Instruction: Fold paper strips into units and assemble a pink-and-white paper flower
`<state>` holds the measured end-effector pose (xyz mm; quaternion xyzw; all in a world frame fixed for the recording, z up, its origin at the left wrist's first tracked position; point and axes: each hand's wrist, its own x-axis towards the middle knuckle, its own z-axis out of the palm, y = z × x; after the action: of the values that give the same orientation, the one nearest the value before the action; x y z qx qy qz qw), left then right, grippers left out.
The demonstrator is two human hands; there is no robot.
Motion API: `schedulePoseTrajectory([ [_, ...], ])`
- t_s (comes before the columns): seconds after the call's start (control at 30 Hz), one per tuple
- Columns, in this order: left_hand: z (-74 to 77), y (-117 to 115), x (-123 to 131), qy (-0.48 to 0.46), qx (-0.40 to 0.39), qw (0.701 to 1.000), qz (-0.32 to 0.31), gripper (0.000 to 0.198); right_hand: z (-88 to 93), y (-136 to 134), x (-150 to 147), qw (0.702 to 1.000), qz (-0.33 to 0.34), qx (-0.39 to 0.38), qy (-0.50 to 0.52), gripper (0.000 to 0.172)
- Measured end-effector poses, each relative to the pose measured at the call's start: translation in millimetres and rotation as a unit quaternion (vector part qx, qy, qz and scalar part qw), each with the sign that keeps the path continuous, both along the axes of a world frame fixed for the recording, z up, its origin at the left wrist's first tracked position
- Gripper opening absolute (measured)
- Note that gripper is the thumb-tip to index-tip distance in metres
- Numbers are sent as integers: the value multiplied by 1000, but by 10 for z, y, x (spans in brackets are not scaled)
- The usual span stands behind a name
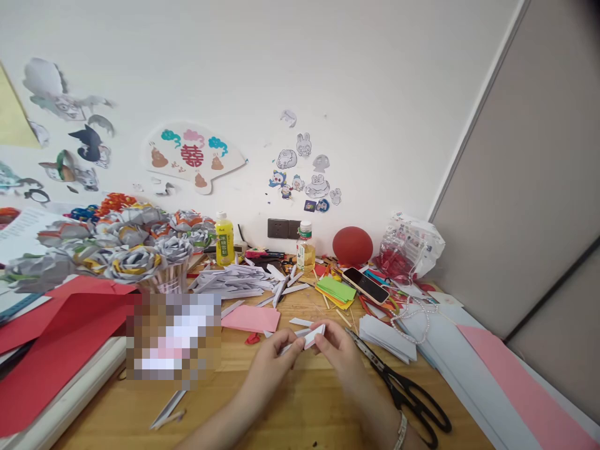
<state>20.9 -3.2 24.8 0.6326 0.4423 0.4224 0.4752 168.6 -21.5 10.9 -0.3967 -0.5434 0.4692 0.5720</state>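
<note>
Hands (275,357) pinching white paper (315,337), scissors (385,371) nearby

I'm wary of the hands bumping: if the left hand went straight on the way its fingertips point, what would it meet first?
The left hand would likely meet the right hand first, just past the folded white paper both hold; depth is hard to judge.

White paper strip (315,337), pink paper (250,318), black scissor handles (395,380), green paper slips (336,288), yellow bottle (224,242), brown wood-grained tabletop (323,406).
</note>
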Motion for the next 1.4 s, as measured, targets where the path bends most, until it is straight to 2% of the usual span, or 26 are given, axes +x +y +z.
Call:
schedulePoseTrajectory([
  [0.13,-43,15,-46,105,72,992,5,33,14,45,39,999,14,-14,-48,40],
  [0.3,-43,-40,-65,222,265,937,41,19,-11,77,37,993,-71,-15,-89,42],
  [0.37,-71,-52,-51,236,302,922,48,17,-28,72,20,991,-90,-17,-93,41],
  [0.57,-163,-107,33,260,285,922,45,21,-106,18,-106,990,-119,-16,-77,34],
  [0.7,-115,-141,59,238,258,936,38,23,-126,8,-143,988,-125,-11,-85,29],
  [0.77,-70,-137,47,237,269,933,38,20,-119,13,-132,988,-126,-13,-86,29],
  [0.87,-49,-105,11,268,348,897,51,15,-97,15,-105,988,-129,-11,-81,31],
  [0.97,-116,-48,-22,327,448,830,63,15,-57,2,-99,990,-124,-10,-72,30],
  [1.03,-177,-7,-38,370,485,789,67,18,-20,-9,-107,991,-120,-14,-64,31],
  [1.1,-211,21,-49,402,501,763,73,21,17,-16,-120,991,-124,-21,-52,32],
  [1.3,-165,13,-55,387,548,739,67,16,24,-6,-134,992,-120,-19,-19,32],
  [1.4,-215,32,-51,390,569,720,68,17,-42,16,-123,993,-114,-24,-15,32],
])
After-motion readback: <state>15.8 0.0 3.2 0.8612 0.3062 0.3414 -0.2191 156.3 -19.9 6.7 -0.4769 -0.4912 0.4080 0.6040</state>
